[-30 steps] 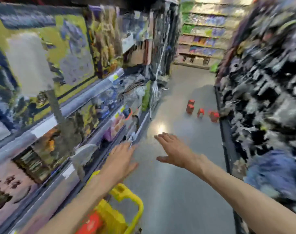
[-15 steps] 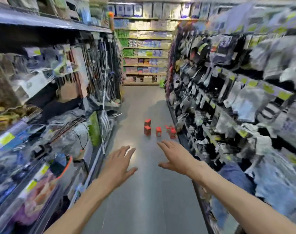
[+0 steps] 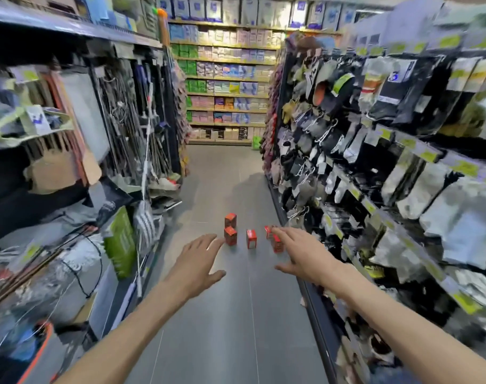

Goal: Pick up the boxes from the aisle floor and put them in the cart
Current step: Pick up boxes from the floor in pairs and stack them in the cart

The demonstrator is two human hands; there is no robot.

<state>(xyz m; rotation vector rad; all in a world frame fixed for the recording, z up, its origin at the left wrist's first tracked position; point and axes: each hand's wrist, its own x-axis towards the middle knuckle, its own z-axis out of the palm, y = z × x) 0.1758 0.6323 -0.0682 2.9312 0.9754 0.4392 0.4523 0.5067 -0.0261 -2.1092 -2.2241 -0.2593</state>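
Several small red boxes stand on the grey aisle floor ahead. One box (image 3: 230, 220) is farthest back, another (image 3: 230, 235) stands just in front of it, and a third (image 3: 251, 238) is to their right. Further boxes (image 3: 276, 243) near the right shelf base are partly hidden behind my right hand (image 3: 305, 254). My left hand (image 3: 199, 266) reaches forward with straight, spread fingers and holds nothing. My right hand is stretched out the same way, empty, palm down. Both hands hover in the air well short of the boxes. The cart is out of view.
Shelving lines both sides of the narrow aisle: mops and brooms (image 3: 146, 139) hang on the left, packaged socks and garments (image 3: 347, 128) on pegs on the right. A shelf wall (image 3: 225, 87) closes the far end. An orange rim (image 3: 38, 350) shows at the lower left.
The view swung from the left shelf and yellow cart to straight down the aisle. The cart left the view. The boxes now appear closer, just beyond my outstretched hands.
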